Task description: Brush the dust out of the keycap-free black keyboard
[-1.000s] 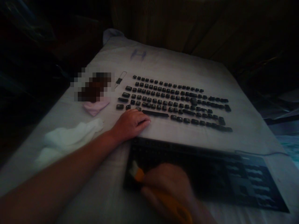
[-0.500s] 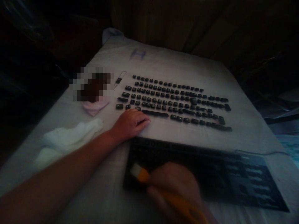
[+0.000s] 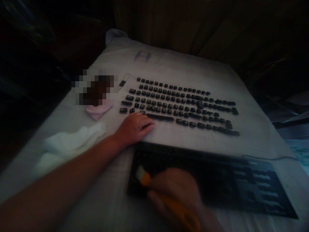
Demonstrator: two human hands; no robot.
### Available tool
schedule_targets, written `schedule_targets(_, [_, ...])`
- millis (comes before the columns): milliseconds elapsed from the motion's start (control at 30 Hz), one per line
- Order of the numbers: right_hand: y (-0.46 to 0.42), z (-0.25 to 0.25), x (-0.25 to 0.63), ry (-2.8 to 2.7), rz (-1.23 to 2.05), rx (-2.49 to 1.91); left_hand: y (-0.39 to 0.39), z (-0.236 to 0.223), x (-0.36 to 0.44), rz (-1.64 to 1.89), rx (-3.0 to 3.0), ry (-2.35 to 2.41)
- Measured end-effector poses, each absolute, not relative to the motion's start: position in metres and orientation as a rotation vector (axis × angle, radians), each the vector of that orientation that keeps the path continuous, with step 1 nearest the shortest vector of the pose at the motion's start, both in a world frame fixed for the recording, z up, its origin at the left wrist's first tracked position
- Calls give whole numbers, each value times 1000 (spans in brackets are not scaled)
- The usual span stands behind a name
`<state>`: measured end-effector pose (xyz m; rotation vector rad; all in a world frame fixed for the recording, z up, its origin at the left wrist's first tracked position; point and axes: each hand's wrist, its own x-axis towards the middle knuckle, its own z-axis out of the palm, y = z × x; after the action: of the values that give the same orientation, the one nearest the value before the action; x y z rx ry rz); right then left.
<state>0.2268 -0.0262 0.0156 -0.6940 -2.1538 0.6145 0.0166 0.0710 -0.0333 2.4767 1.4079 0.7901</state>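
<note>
My right hand (image 3: 176, 188) is closed around the orange handle of a paintbrush (image 3: 176, 211). Its pale bristles (image 3: 140, 173) are over the left part of a black keyboard base (image 3: 217, 180), whose keycaps are off; dim light hides whether they touch it. Just beyond the keyboard's upper left corner, my left hand (image 3: 136, 127) rests on the sheet with its fingers curled together, and I see nothing in it. By its fingertips lie the long space bar (image 3: 160, 117) and rows of loose black keycaps (image 3: 164, 105).
A wire keycap puller (image 3: 123, 83) lies left of the rows. Farther left are a pink cloth (image 3: 98, 112) and a crumpled white cloth (image 3: 74, 140), with a blurred-out patch above them. The keyboard's cable (image 3: 270, 158) runs right over the pale sheet (image 3: 188, 71).
My right hand and the paintbrush have shifted slightly left over the keyboard base. The left hand and the keycap rows stay put.
</note>
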Motion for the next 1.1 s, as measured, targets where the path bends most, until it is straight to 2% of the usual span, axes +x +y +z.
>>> schedule_targets(167, [-28, 23, 233, -2134, 661, -669, 72, -35, 17, 815, 2485, 1399])
schedule_targets(333, [-22, 30, 245, -2090, 572, -857, 72, -35, 17, 820, 2496, 1390])
schedule_targets(567, [-30, 10, 263, -1815, 467, -1235, 73, -33, 17, 813, 2478, 1412])
schedule_targets(1100, [-42, -15, 274, -1662, 714, -1081, 76, -35, 17, 796, 2297, 1518])
